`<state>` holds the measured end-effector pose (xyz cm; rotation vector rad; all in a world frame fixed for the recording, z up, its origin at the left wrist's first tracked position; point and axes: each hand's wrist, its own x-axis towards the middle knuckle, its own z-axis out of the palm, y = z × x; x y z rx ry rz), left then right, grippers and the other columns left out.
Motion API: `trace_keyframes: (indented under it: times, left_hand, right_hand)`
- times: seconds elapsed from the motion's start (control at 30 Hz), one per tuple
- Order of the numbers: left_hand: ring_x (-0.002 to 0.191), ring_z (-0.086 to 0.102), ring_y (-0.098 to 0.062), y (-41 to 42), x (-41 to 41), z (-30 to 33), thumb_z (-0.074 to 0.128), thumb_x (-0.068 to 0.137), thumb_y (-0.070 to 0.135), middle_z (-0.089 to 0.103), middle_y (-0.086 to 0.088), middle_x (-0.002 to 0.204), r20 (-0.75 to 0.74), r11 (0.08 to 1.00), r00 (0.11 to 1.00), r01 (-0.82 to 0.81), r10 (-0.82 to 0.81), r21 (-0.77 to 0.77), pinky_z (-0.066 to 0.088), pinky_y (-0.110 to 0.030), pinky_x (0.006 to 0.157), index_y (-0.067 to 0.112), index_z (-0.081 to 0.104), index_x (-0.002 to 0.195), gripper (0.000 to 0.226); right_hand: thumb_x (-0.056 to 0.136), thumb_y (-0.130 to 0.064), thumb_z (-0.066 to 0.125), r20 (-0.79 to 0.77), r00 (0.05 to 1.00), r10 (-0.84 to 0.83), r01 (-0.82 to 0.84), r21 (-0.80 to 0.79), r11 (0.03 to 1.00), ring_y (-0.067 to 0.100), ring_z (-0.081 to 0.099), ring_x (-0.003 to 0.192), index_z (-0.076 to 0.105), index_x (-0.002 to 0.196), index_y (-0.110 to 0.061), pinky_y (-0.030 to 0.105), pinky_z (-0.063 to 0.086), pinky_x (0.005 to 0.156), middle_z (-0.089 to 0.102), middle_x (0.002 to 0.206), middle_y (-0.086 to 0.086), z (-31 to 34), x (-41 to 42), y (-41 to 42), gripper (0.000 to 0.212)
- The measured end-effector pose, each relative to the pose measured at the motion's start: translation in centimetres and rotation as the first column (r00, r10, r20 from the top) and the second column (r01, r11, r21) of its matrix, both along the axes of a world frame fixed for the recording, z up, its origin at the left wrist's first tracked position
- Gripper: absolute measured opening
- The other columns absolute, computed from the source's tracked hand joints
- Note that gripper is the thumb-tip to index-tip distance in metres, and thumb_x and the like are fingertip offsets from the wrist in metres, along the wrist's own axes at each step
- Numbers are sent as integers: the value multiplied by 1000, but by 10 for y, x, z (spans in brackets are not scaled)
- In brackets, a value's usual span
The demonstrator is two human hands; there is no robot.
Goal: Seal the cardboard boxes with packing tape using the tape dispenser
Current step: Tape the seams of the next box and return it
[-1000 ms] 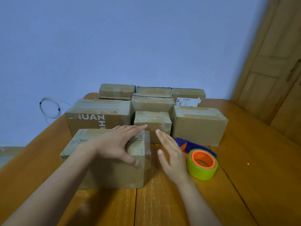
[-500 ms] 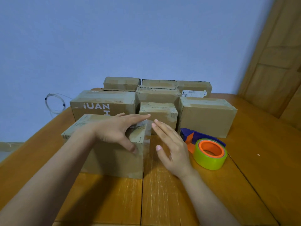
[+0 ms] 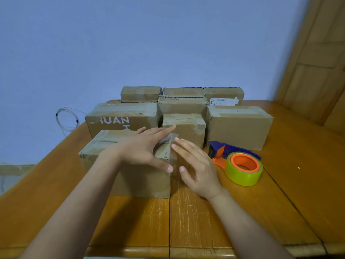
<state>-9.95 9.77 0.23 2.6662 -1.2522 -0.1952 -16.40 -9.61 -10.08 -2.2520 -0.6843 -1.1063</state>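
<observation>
Both hands are seen at the right end of the nearest cardboard box [image 3: 128, 171]: the left hand [image 3: 143, 148] is laid flat over the top corner with fingers spread and the thumb down on the front face, gripping nothing, while the right hand [image 3: 194, 165] is held open against the box's right end, fingers straight, where a strip of clear tape [image 3: 168, 144] is folded over the edge. The step in hand is judged to be the smoothing down of a tape end already applied to this box. The tape dispenser [image 3: 239, 163], with its green roll and orange hub, is lying on the wooden table [image 3: 205, 221] just right of the right hand, untouched. More boxes [image 3: 239, 126] are ranged behind, most showing tape across their tops; whether any seam is unsealed cannot be told. Next, the dispenser would need to be picked up by its handle and another box brought forward.
</observation>
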Motion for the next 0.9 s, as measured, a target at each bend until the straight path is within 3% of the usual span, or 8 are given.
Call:
trace_keyframes:
  times: [0.23,0.43,0.57,0.63,0.8,0.9]
  left_hand:
    - [145,6,-4,1,-3,4,51,50,85,12,13,160,-57,998,998,-13,9,-55,-4,-39,120,41,-3,152,123]
    - [146,8,-7,0,-1,5,57,50,83,12,11,160,-72,995,997,-38,32,-87,-1,-43,120,37,-4,152,128]
    - [142,12,-6,0,-8,8,65,54,72,13,12,159,-92,994,995,-49,40,-99,2,-40,120,37,-5,151,124]
    - [141,13,-4,0,-9,9,63,50,76,12,13,160,-86,994,996,-49,40,-101,2,-42,120,37,-5,151,128]
    - [137,14,1,1,-11,10,63,51,76,12,18,157,-94,993,995,-39,29,-112,2,-40,120,39,-3,151,126]
    - [114,15,16,1,-14,13,66,53,68,16,28,141,-151,988,988,-26,3,-152,2,-32,118,41,-1,149,121]
  right_hand:
    - [90,-22,47,-73,997,33,-30,39,999,18,36,139,44,141,-10,44,39,108,43,148,2,-11,1,8,53]
    - [89,-10,42,-419,866,272,-130,336,933,6,21,144,31,143,-32,30,18,119,30,153,-13,-17,-1,19,60]
    - [86,-21,39,-245,960,136,-22,416,909,6,43,132,53,131,-23,27,33,111,55,135,-8,-11,1,15,48]
    - [85,-25,40,-185,980,79,31,526,850,0,47,124,56,126,-26,21,38,104,57,127,-15,1,12,15,44]
    - [87,-24,48,-247,954,170,47,683,729,-3,49,115,52,123,-34,11,41,91,54,123,-14,26,40,30,37]
    - [90,-27,51,-280,940,198,72,725,686,-3,52,112,54,117,-39,19,44,93,56,117,-16,13,45,37,30]
